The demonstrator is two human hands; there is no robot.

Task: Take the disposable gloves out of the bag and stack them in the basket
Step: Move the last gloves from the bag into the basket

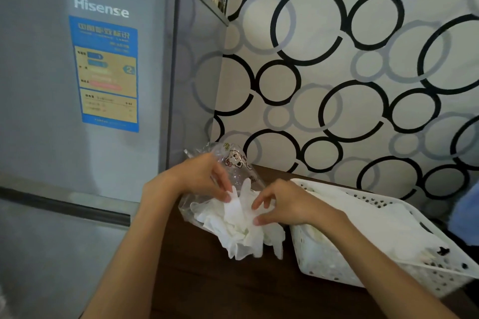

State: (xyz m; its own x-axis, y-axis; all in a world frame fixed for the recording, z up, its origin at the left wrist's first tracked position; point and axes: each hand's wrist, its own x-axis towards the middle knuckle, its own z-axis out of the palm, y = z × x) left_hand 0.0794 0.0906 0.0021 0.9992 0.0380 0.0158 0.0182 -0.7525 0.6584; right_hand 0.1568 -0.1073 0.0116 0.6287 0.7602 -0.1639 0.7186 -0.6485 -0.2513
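Note:
A clear plastic bag with a cartoon print lies on the dark wooden table, its mouth toward me. A bunch of thin white disposable gloves spills out of it. My left hand pinches one glove's fingers at the bag's mouth. My right hand pinches the same bunch from the right between thumb and fingers. To the right stands a white perforated basket that holds a layer of white gloves.
A grey Hisense fridge fills the left side and stands right against the table. A wall with black and grey circles rises behind. Something blue shows at the far right edge past the basket.

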